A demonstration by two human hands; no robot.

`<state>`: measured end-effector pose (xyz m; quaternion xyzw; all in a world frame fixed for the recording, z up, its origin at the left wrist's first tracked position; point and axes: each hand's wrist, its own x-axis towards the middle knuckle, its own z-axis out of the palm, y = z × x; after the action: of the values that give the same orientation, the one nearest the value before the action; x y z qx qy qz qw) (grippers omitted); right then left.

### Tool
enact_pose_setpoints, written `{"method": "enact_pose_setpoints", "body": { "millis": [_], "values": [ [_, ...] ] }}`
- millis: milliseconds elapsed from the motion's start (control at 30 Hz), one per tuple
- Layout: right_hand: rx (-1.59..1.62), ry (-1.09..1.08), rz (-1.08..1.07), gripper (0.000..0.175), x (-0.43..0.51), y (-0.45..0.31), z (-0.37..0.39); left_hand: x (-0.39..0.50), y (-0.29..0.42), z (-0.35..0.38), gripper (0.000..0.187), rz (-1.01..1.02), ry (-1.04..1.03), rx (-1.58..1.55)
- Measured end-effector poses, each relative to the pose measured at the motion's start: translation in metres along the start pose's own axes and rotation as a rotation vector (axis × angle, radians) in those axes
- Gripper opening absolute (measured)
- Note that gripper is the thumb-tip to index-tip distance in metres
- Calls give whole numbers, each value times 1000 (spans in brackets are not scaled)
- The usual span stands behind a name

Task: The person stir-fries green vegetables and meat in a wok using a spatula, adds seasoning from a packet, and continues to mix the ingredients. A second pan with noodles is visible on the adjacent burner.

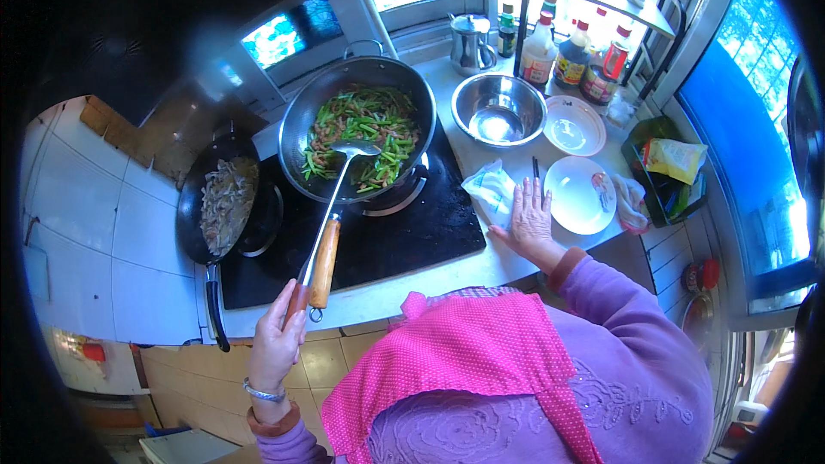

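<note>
My left hand [278, 341] is closed around the handle of a metal spatula [350, 153], whose blade rests on chopped green vegetables and meat strips [387, 132] in a wok [293, 142] on the black cooktop [387, 238]. The wok's wooden handle [325, 261] points towards me, beside the spatula handle. My right hand [532, 219] lies flat with fingers spread on the white counter, touching or close to a crumpled white cloth or packet [491, 190]. Dark chopsticks [535, 167] lie just beyond its fingertips, and a white plate [580, 196] is at its right.
A frying pan [187, 232] with pale sliced food sits at the left, its black handle over the counter edge. A steel bowl [499, 109], a white bowl [573, 125], a steel pot [472, 45] and several sauce bottles [570, 61] stand at the back right, near a shelf rack [599, 0].
</note>
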<state>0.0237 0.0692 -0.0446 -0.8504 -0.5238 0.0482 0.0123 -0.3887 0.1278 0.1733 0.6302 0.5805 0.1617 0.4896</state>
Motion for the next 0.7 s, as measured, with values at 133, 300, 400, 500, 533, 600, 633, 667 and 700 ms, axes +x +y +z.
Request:
{"method": "enact_pose_setpoints", "body": {
  "millis": [133,300,400,500,533,600,633,667,700],
  "values": [
    [-24,-38,18,110,3,2,-2,-2,3,5,49,25,9,6],
    [-44,12,-2,108,-1,3,2,0,-17,3,48,157,49,115],
    [-135,-44,-45,108,4,5,-10,-3,-8,3,47,215,78,187],
    [-239,-79,-101,108,11,5,-12,-1,-13,7,48,256,98,145],
    [-267,-103,-111,108,13,3,-17,2,-13,10,48,255,100,122],
    [-309,-121,-112,107,13,1,-23,13,-11,16,48,274,95,156],
    [-333,-134,-111,106,13,1,-25,15,-8,17,48,255,75,196],
    [-357,-147,-108,105,12,1,-25,16,-4,16,49,237,54,237],
    [-379,-159,-112,105,12,0,-26,15,-1,15,49,215,40,279]
  ]
}}
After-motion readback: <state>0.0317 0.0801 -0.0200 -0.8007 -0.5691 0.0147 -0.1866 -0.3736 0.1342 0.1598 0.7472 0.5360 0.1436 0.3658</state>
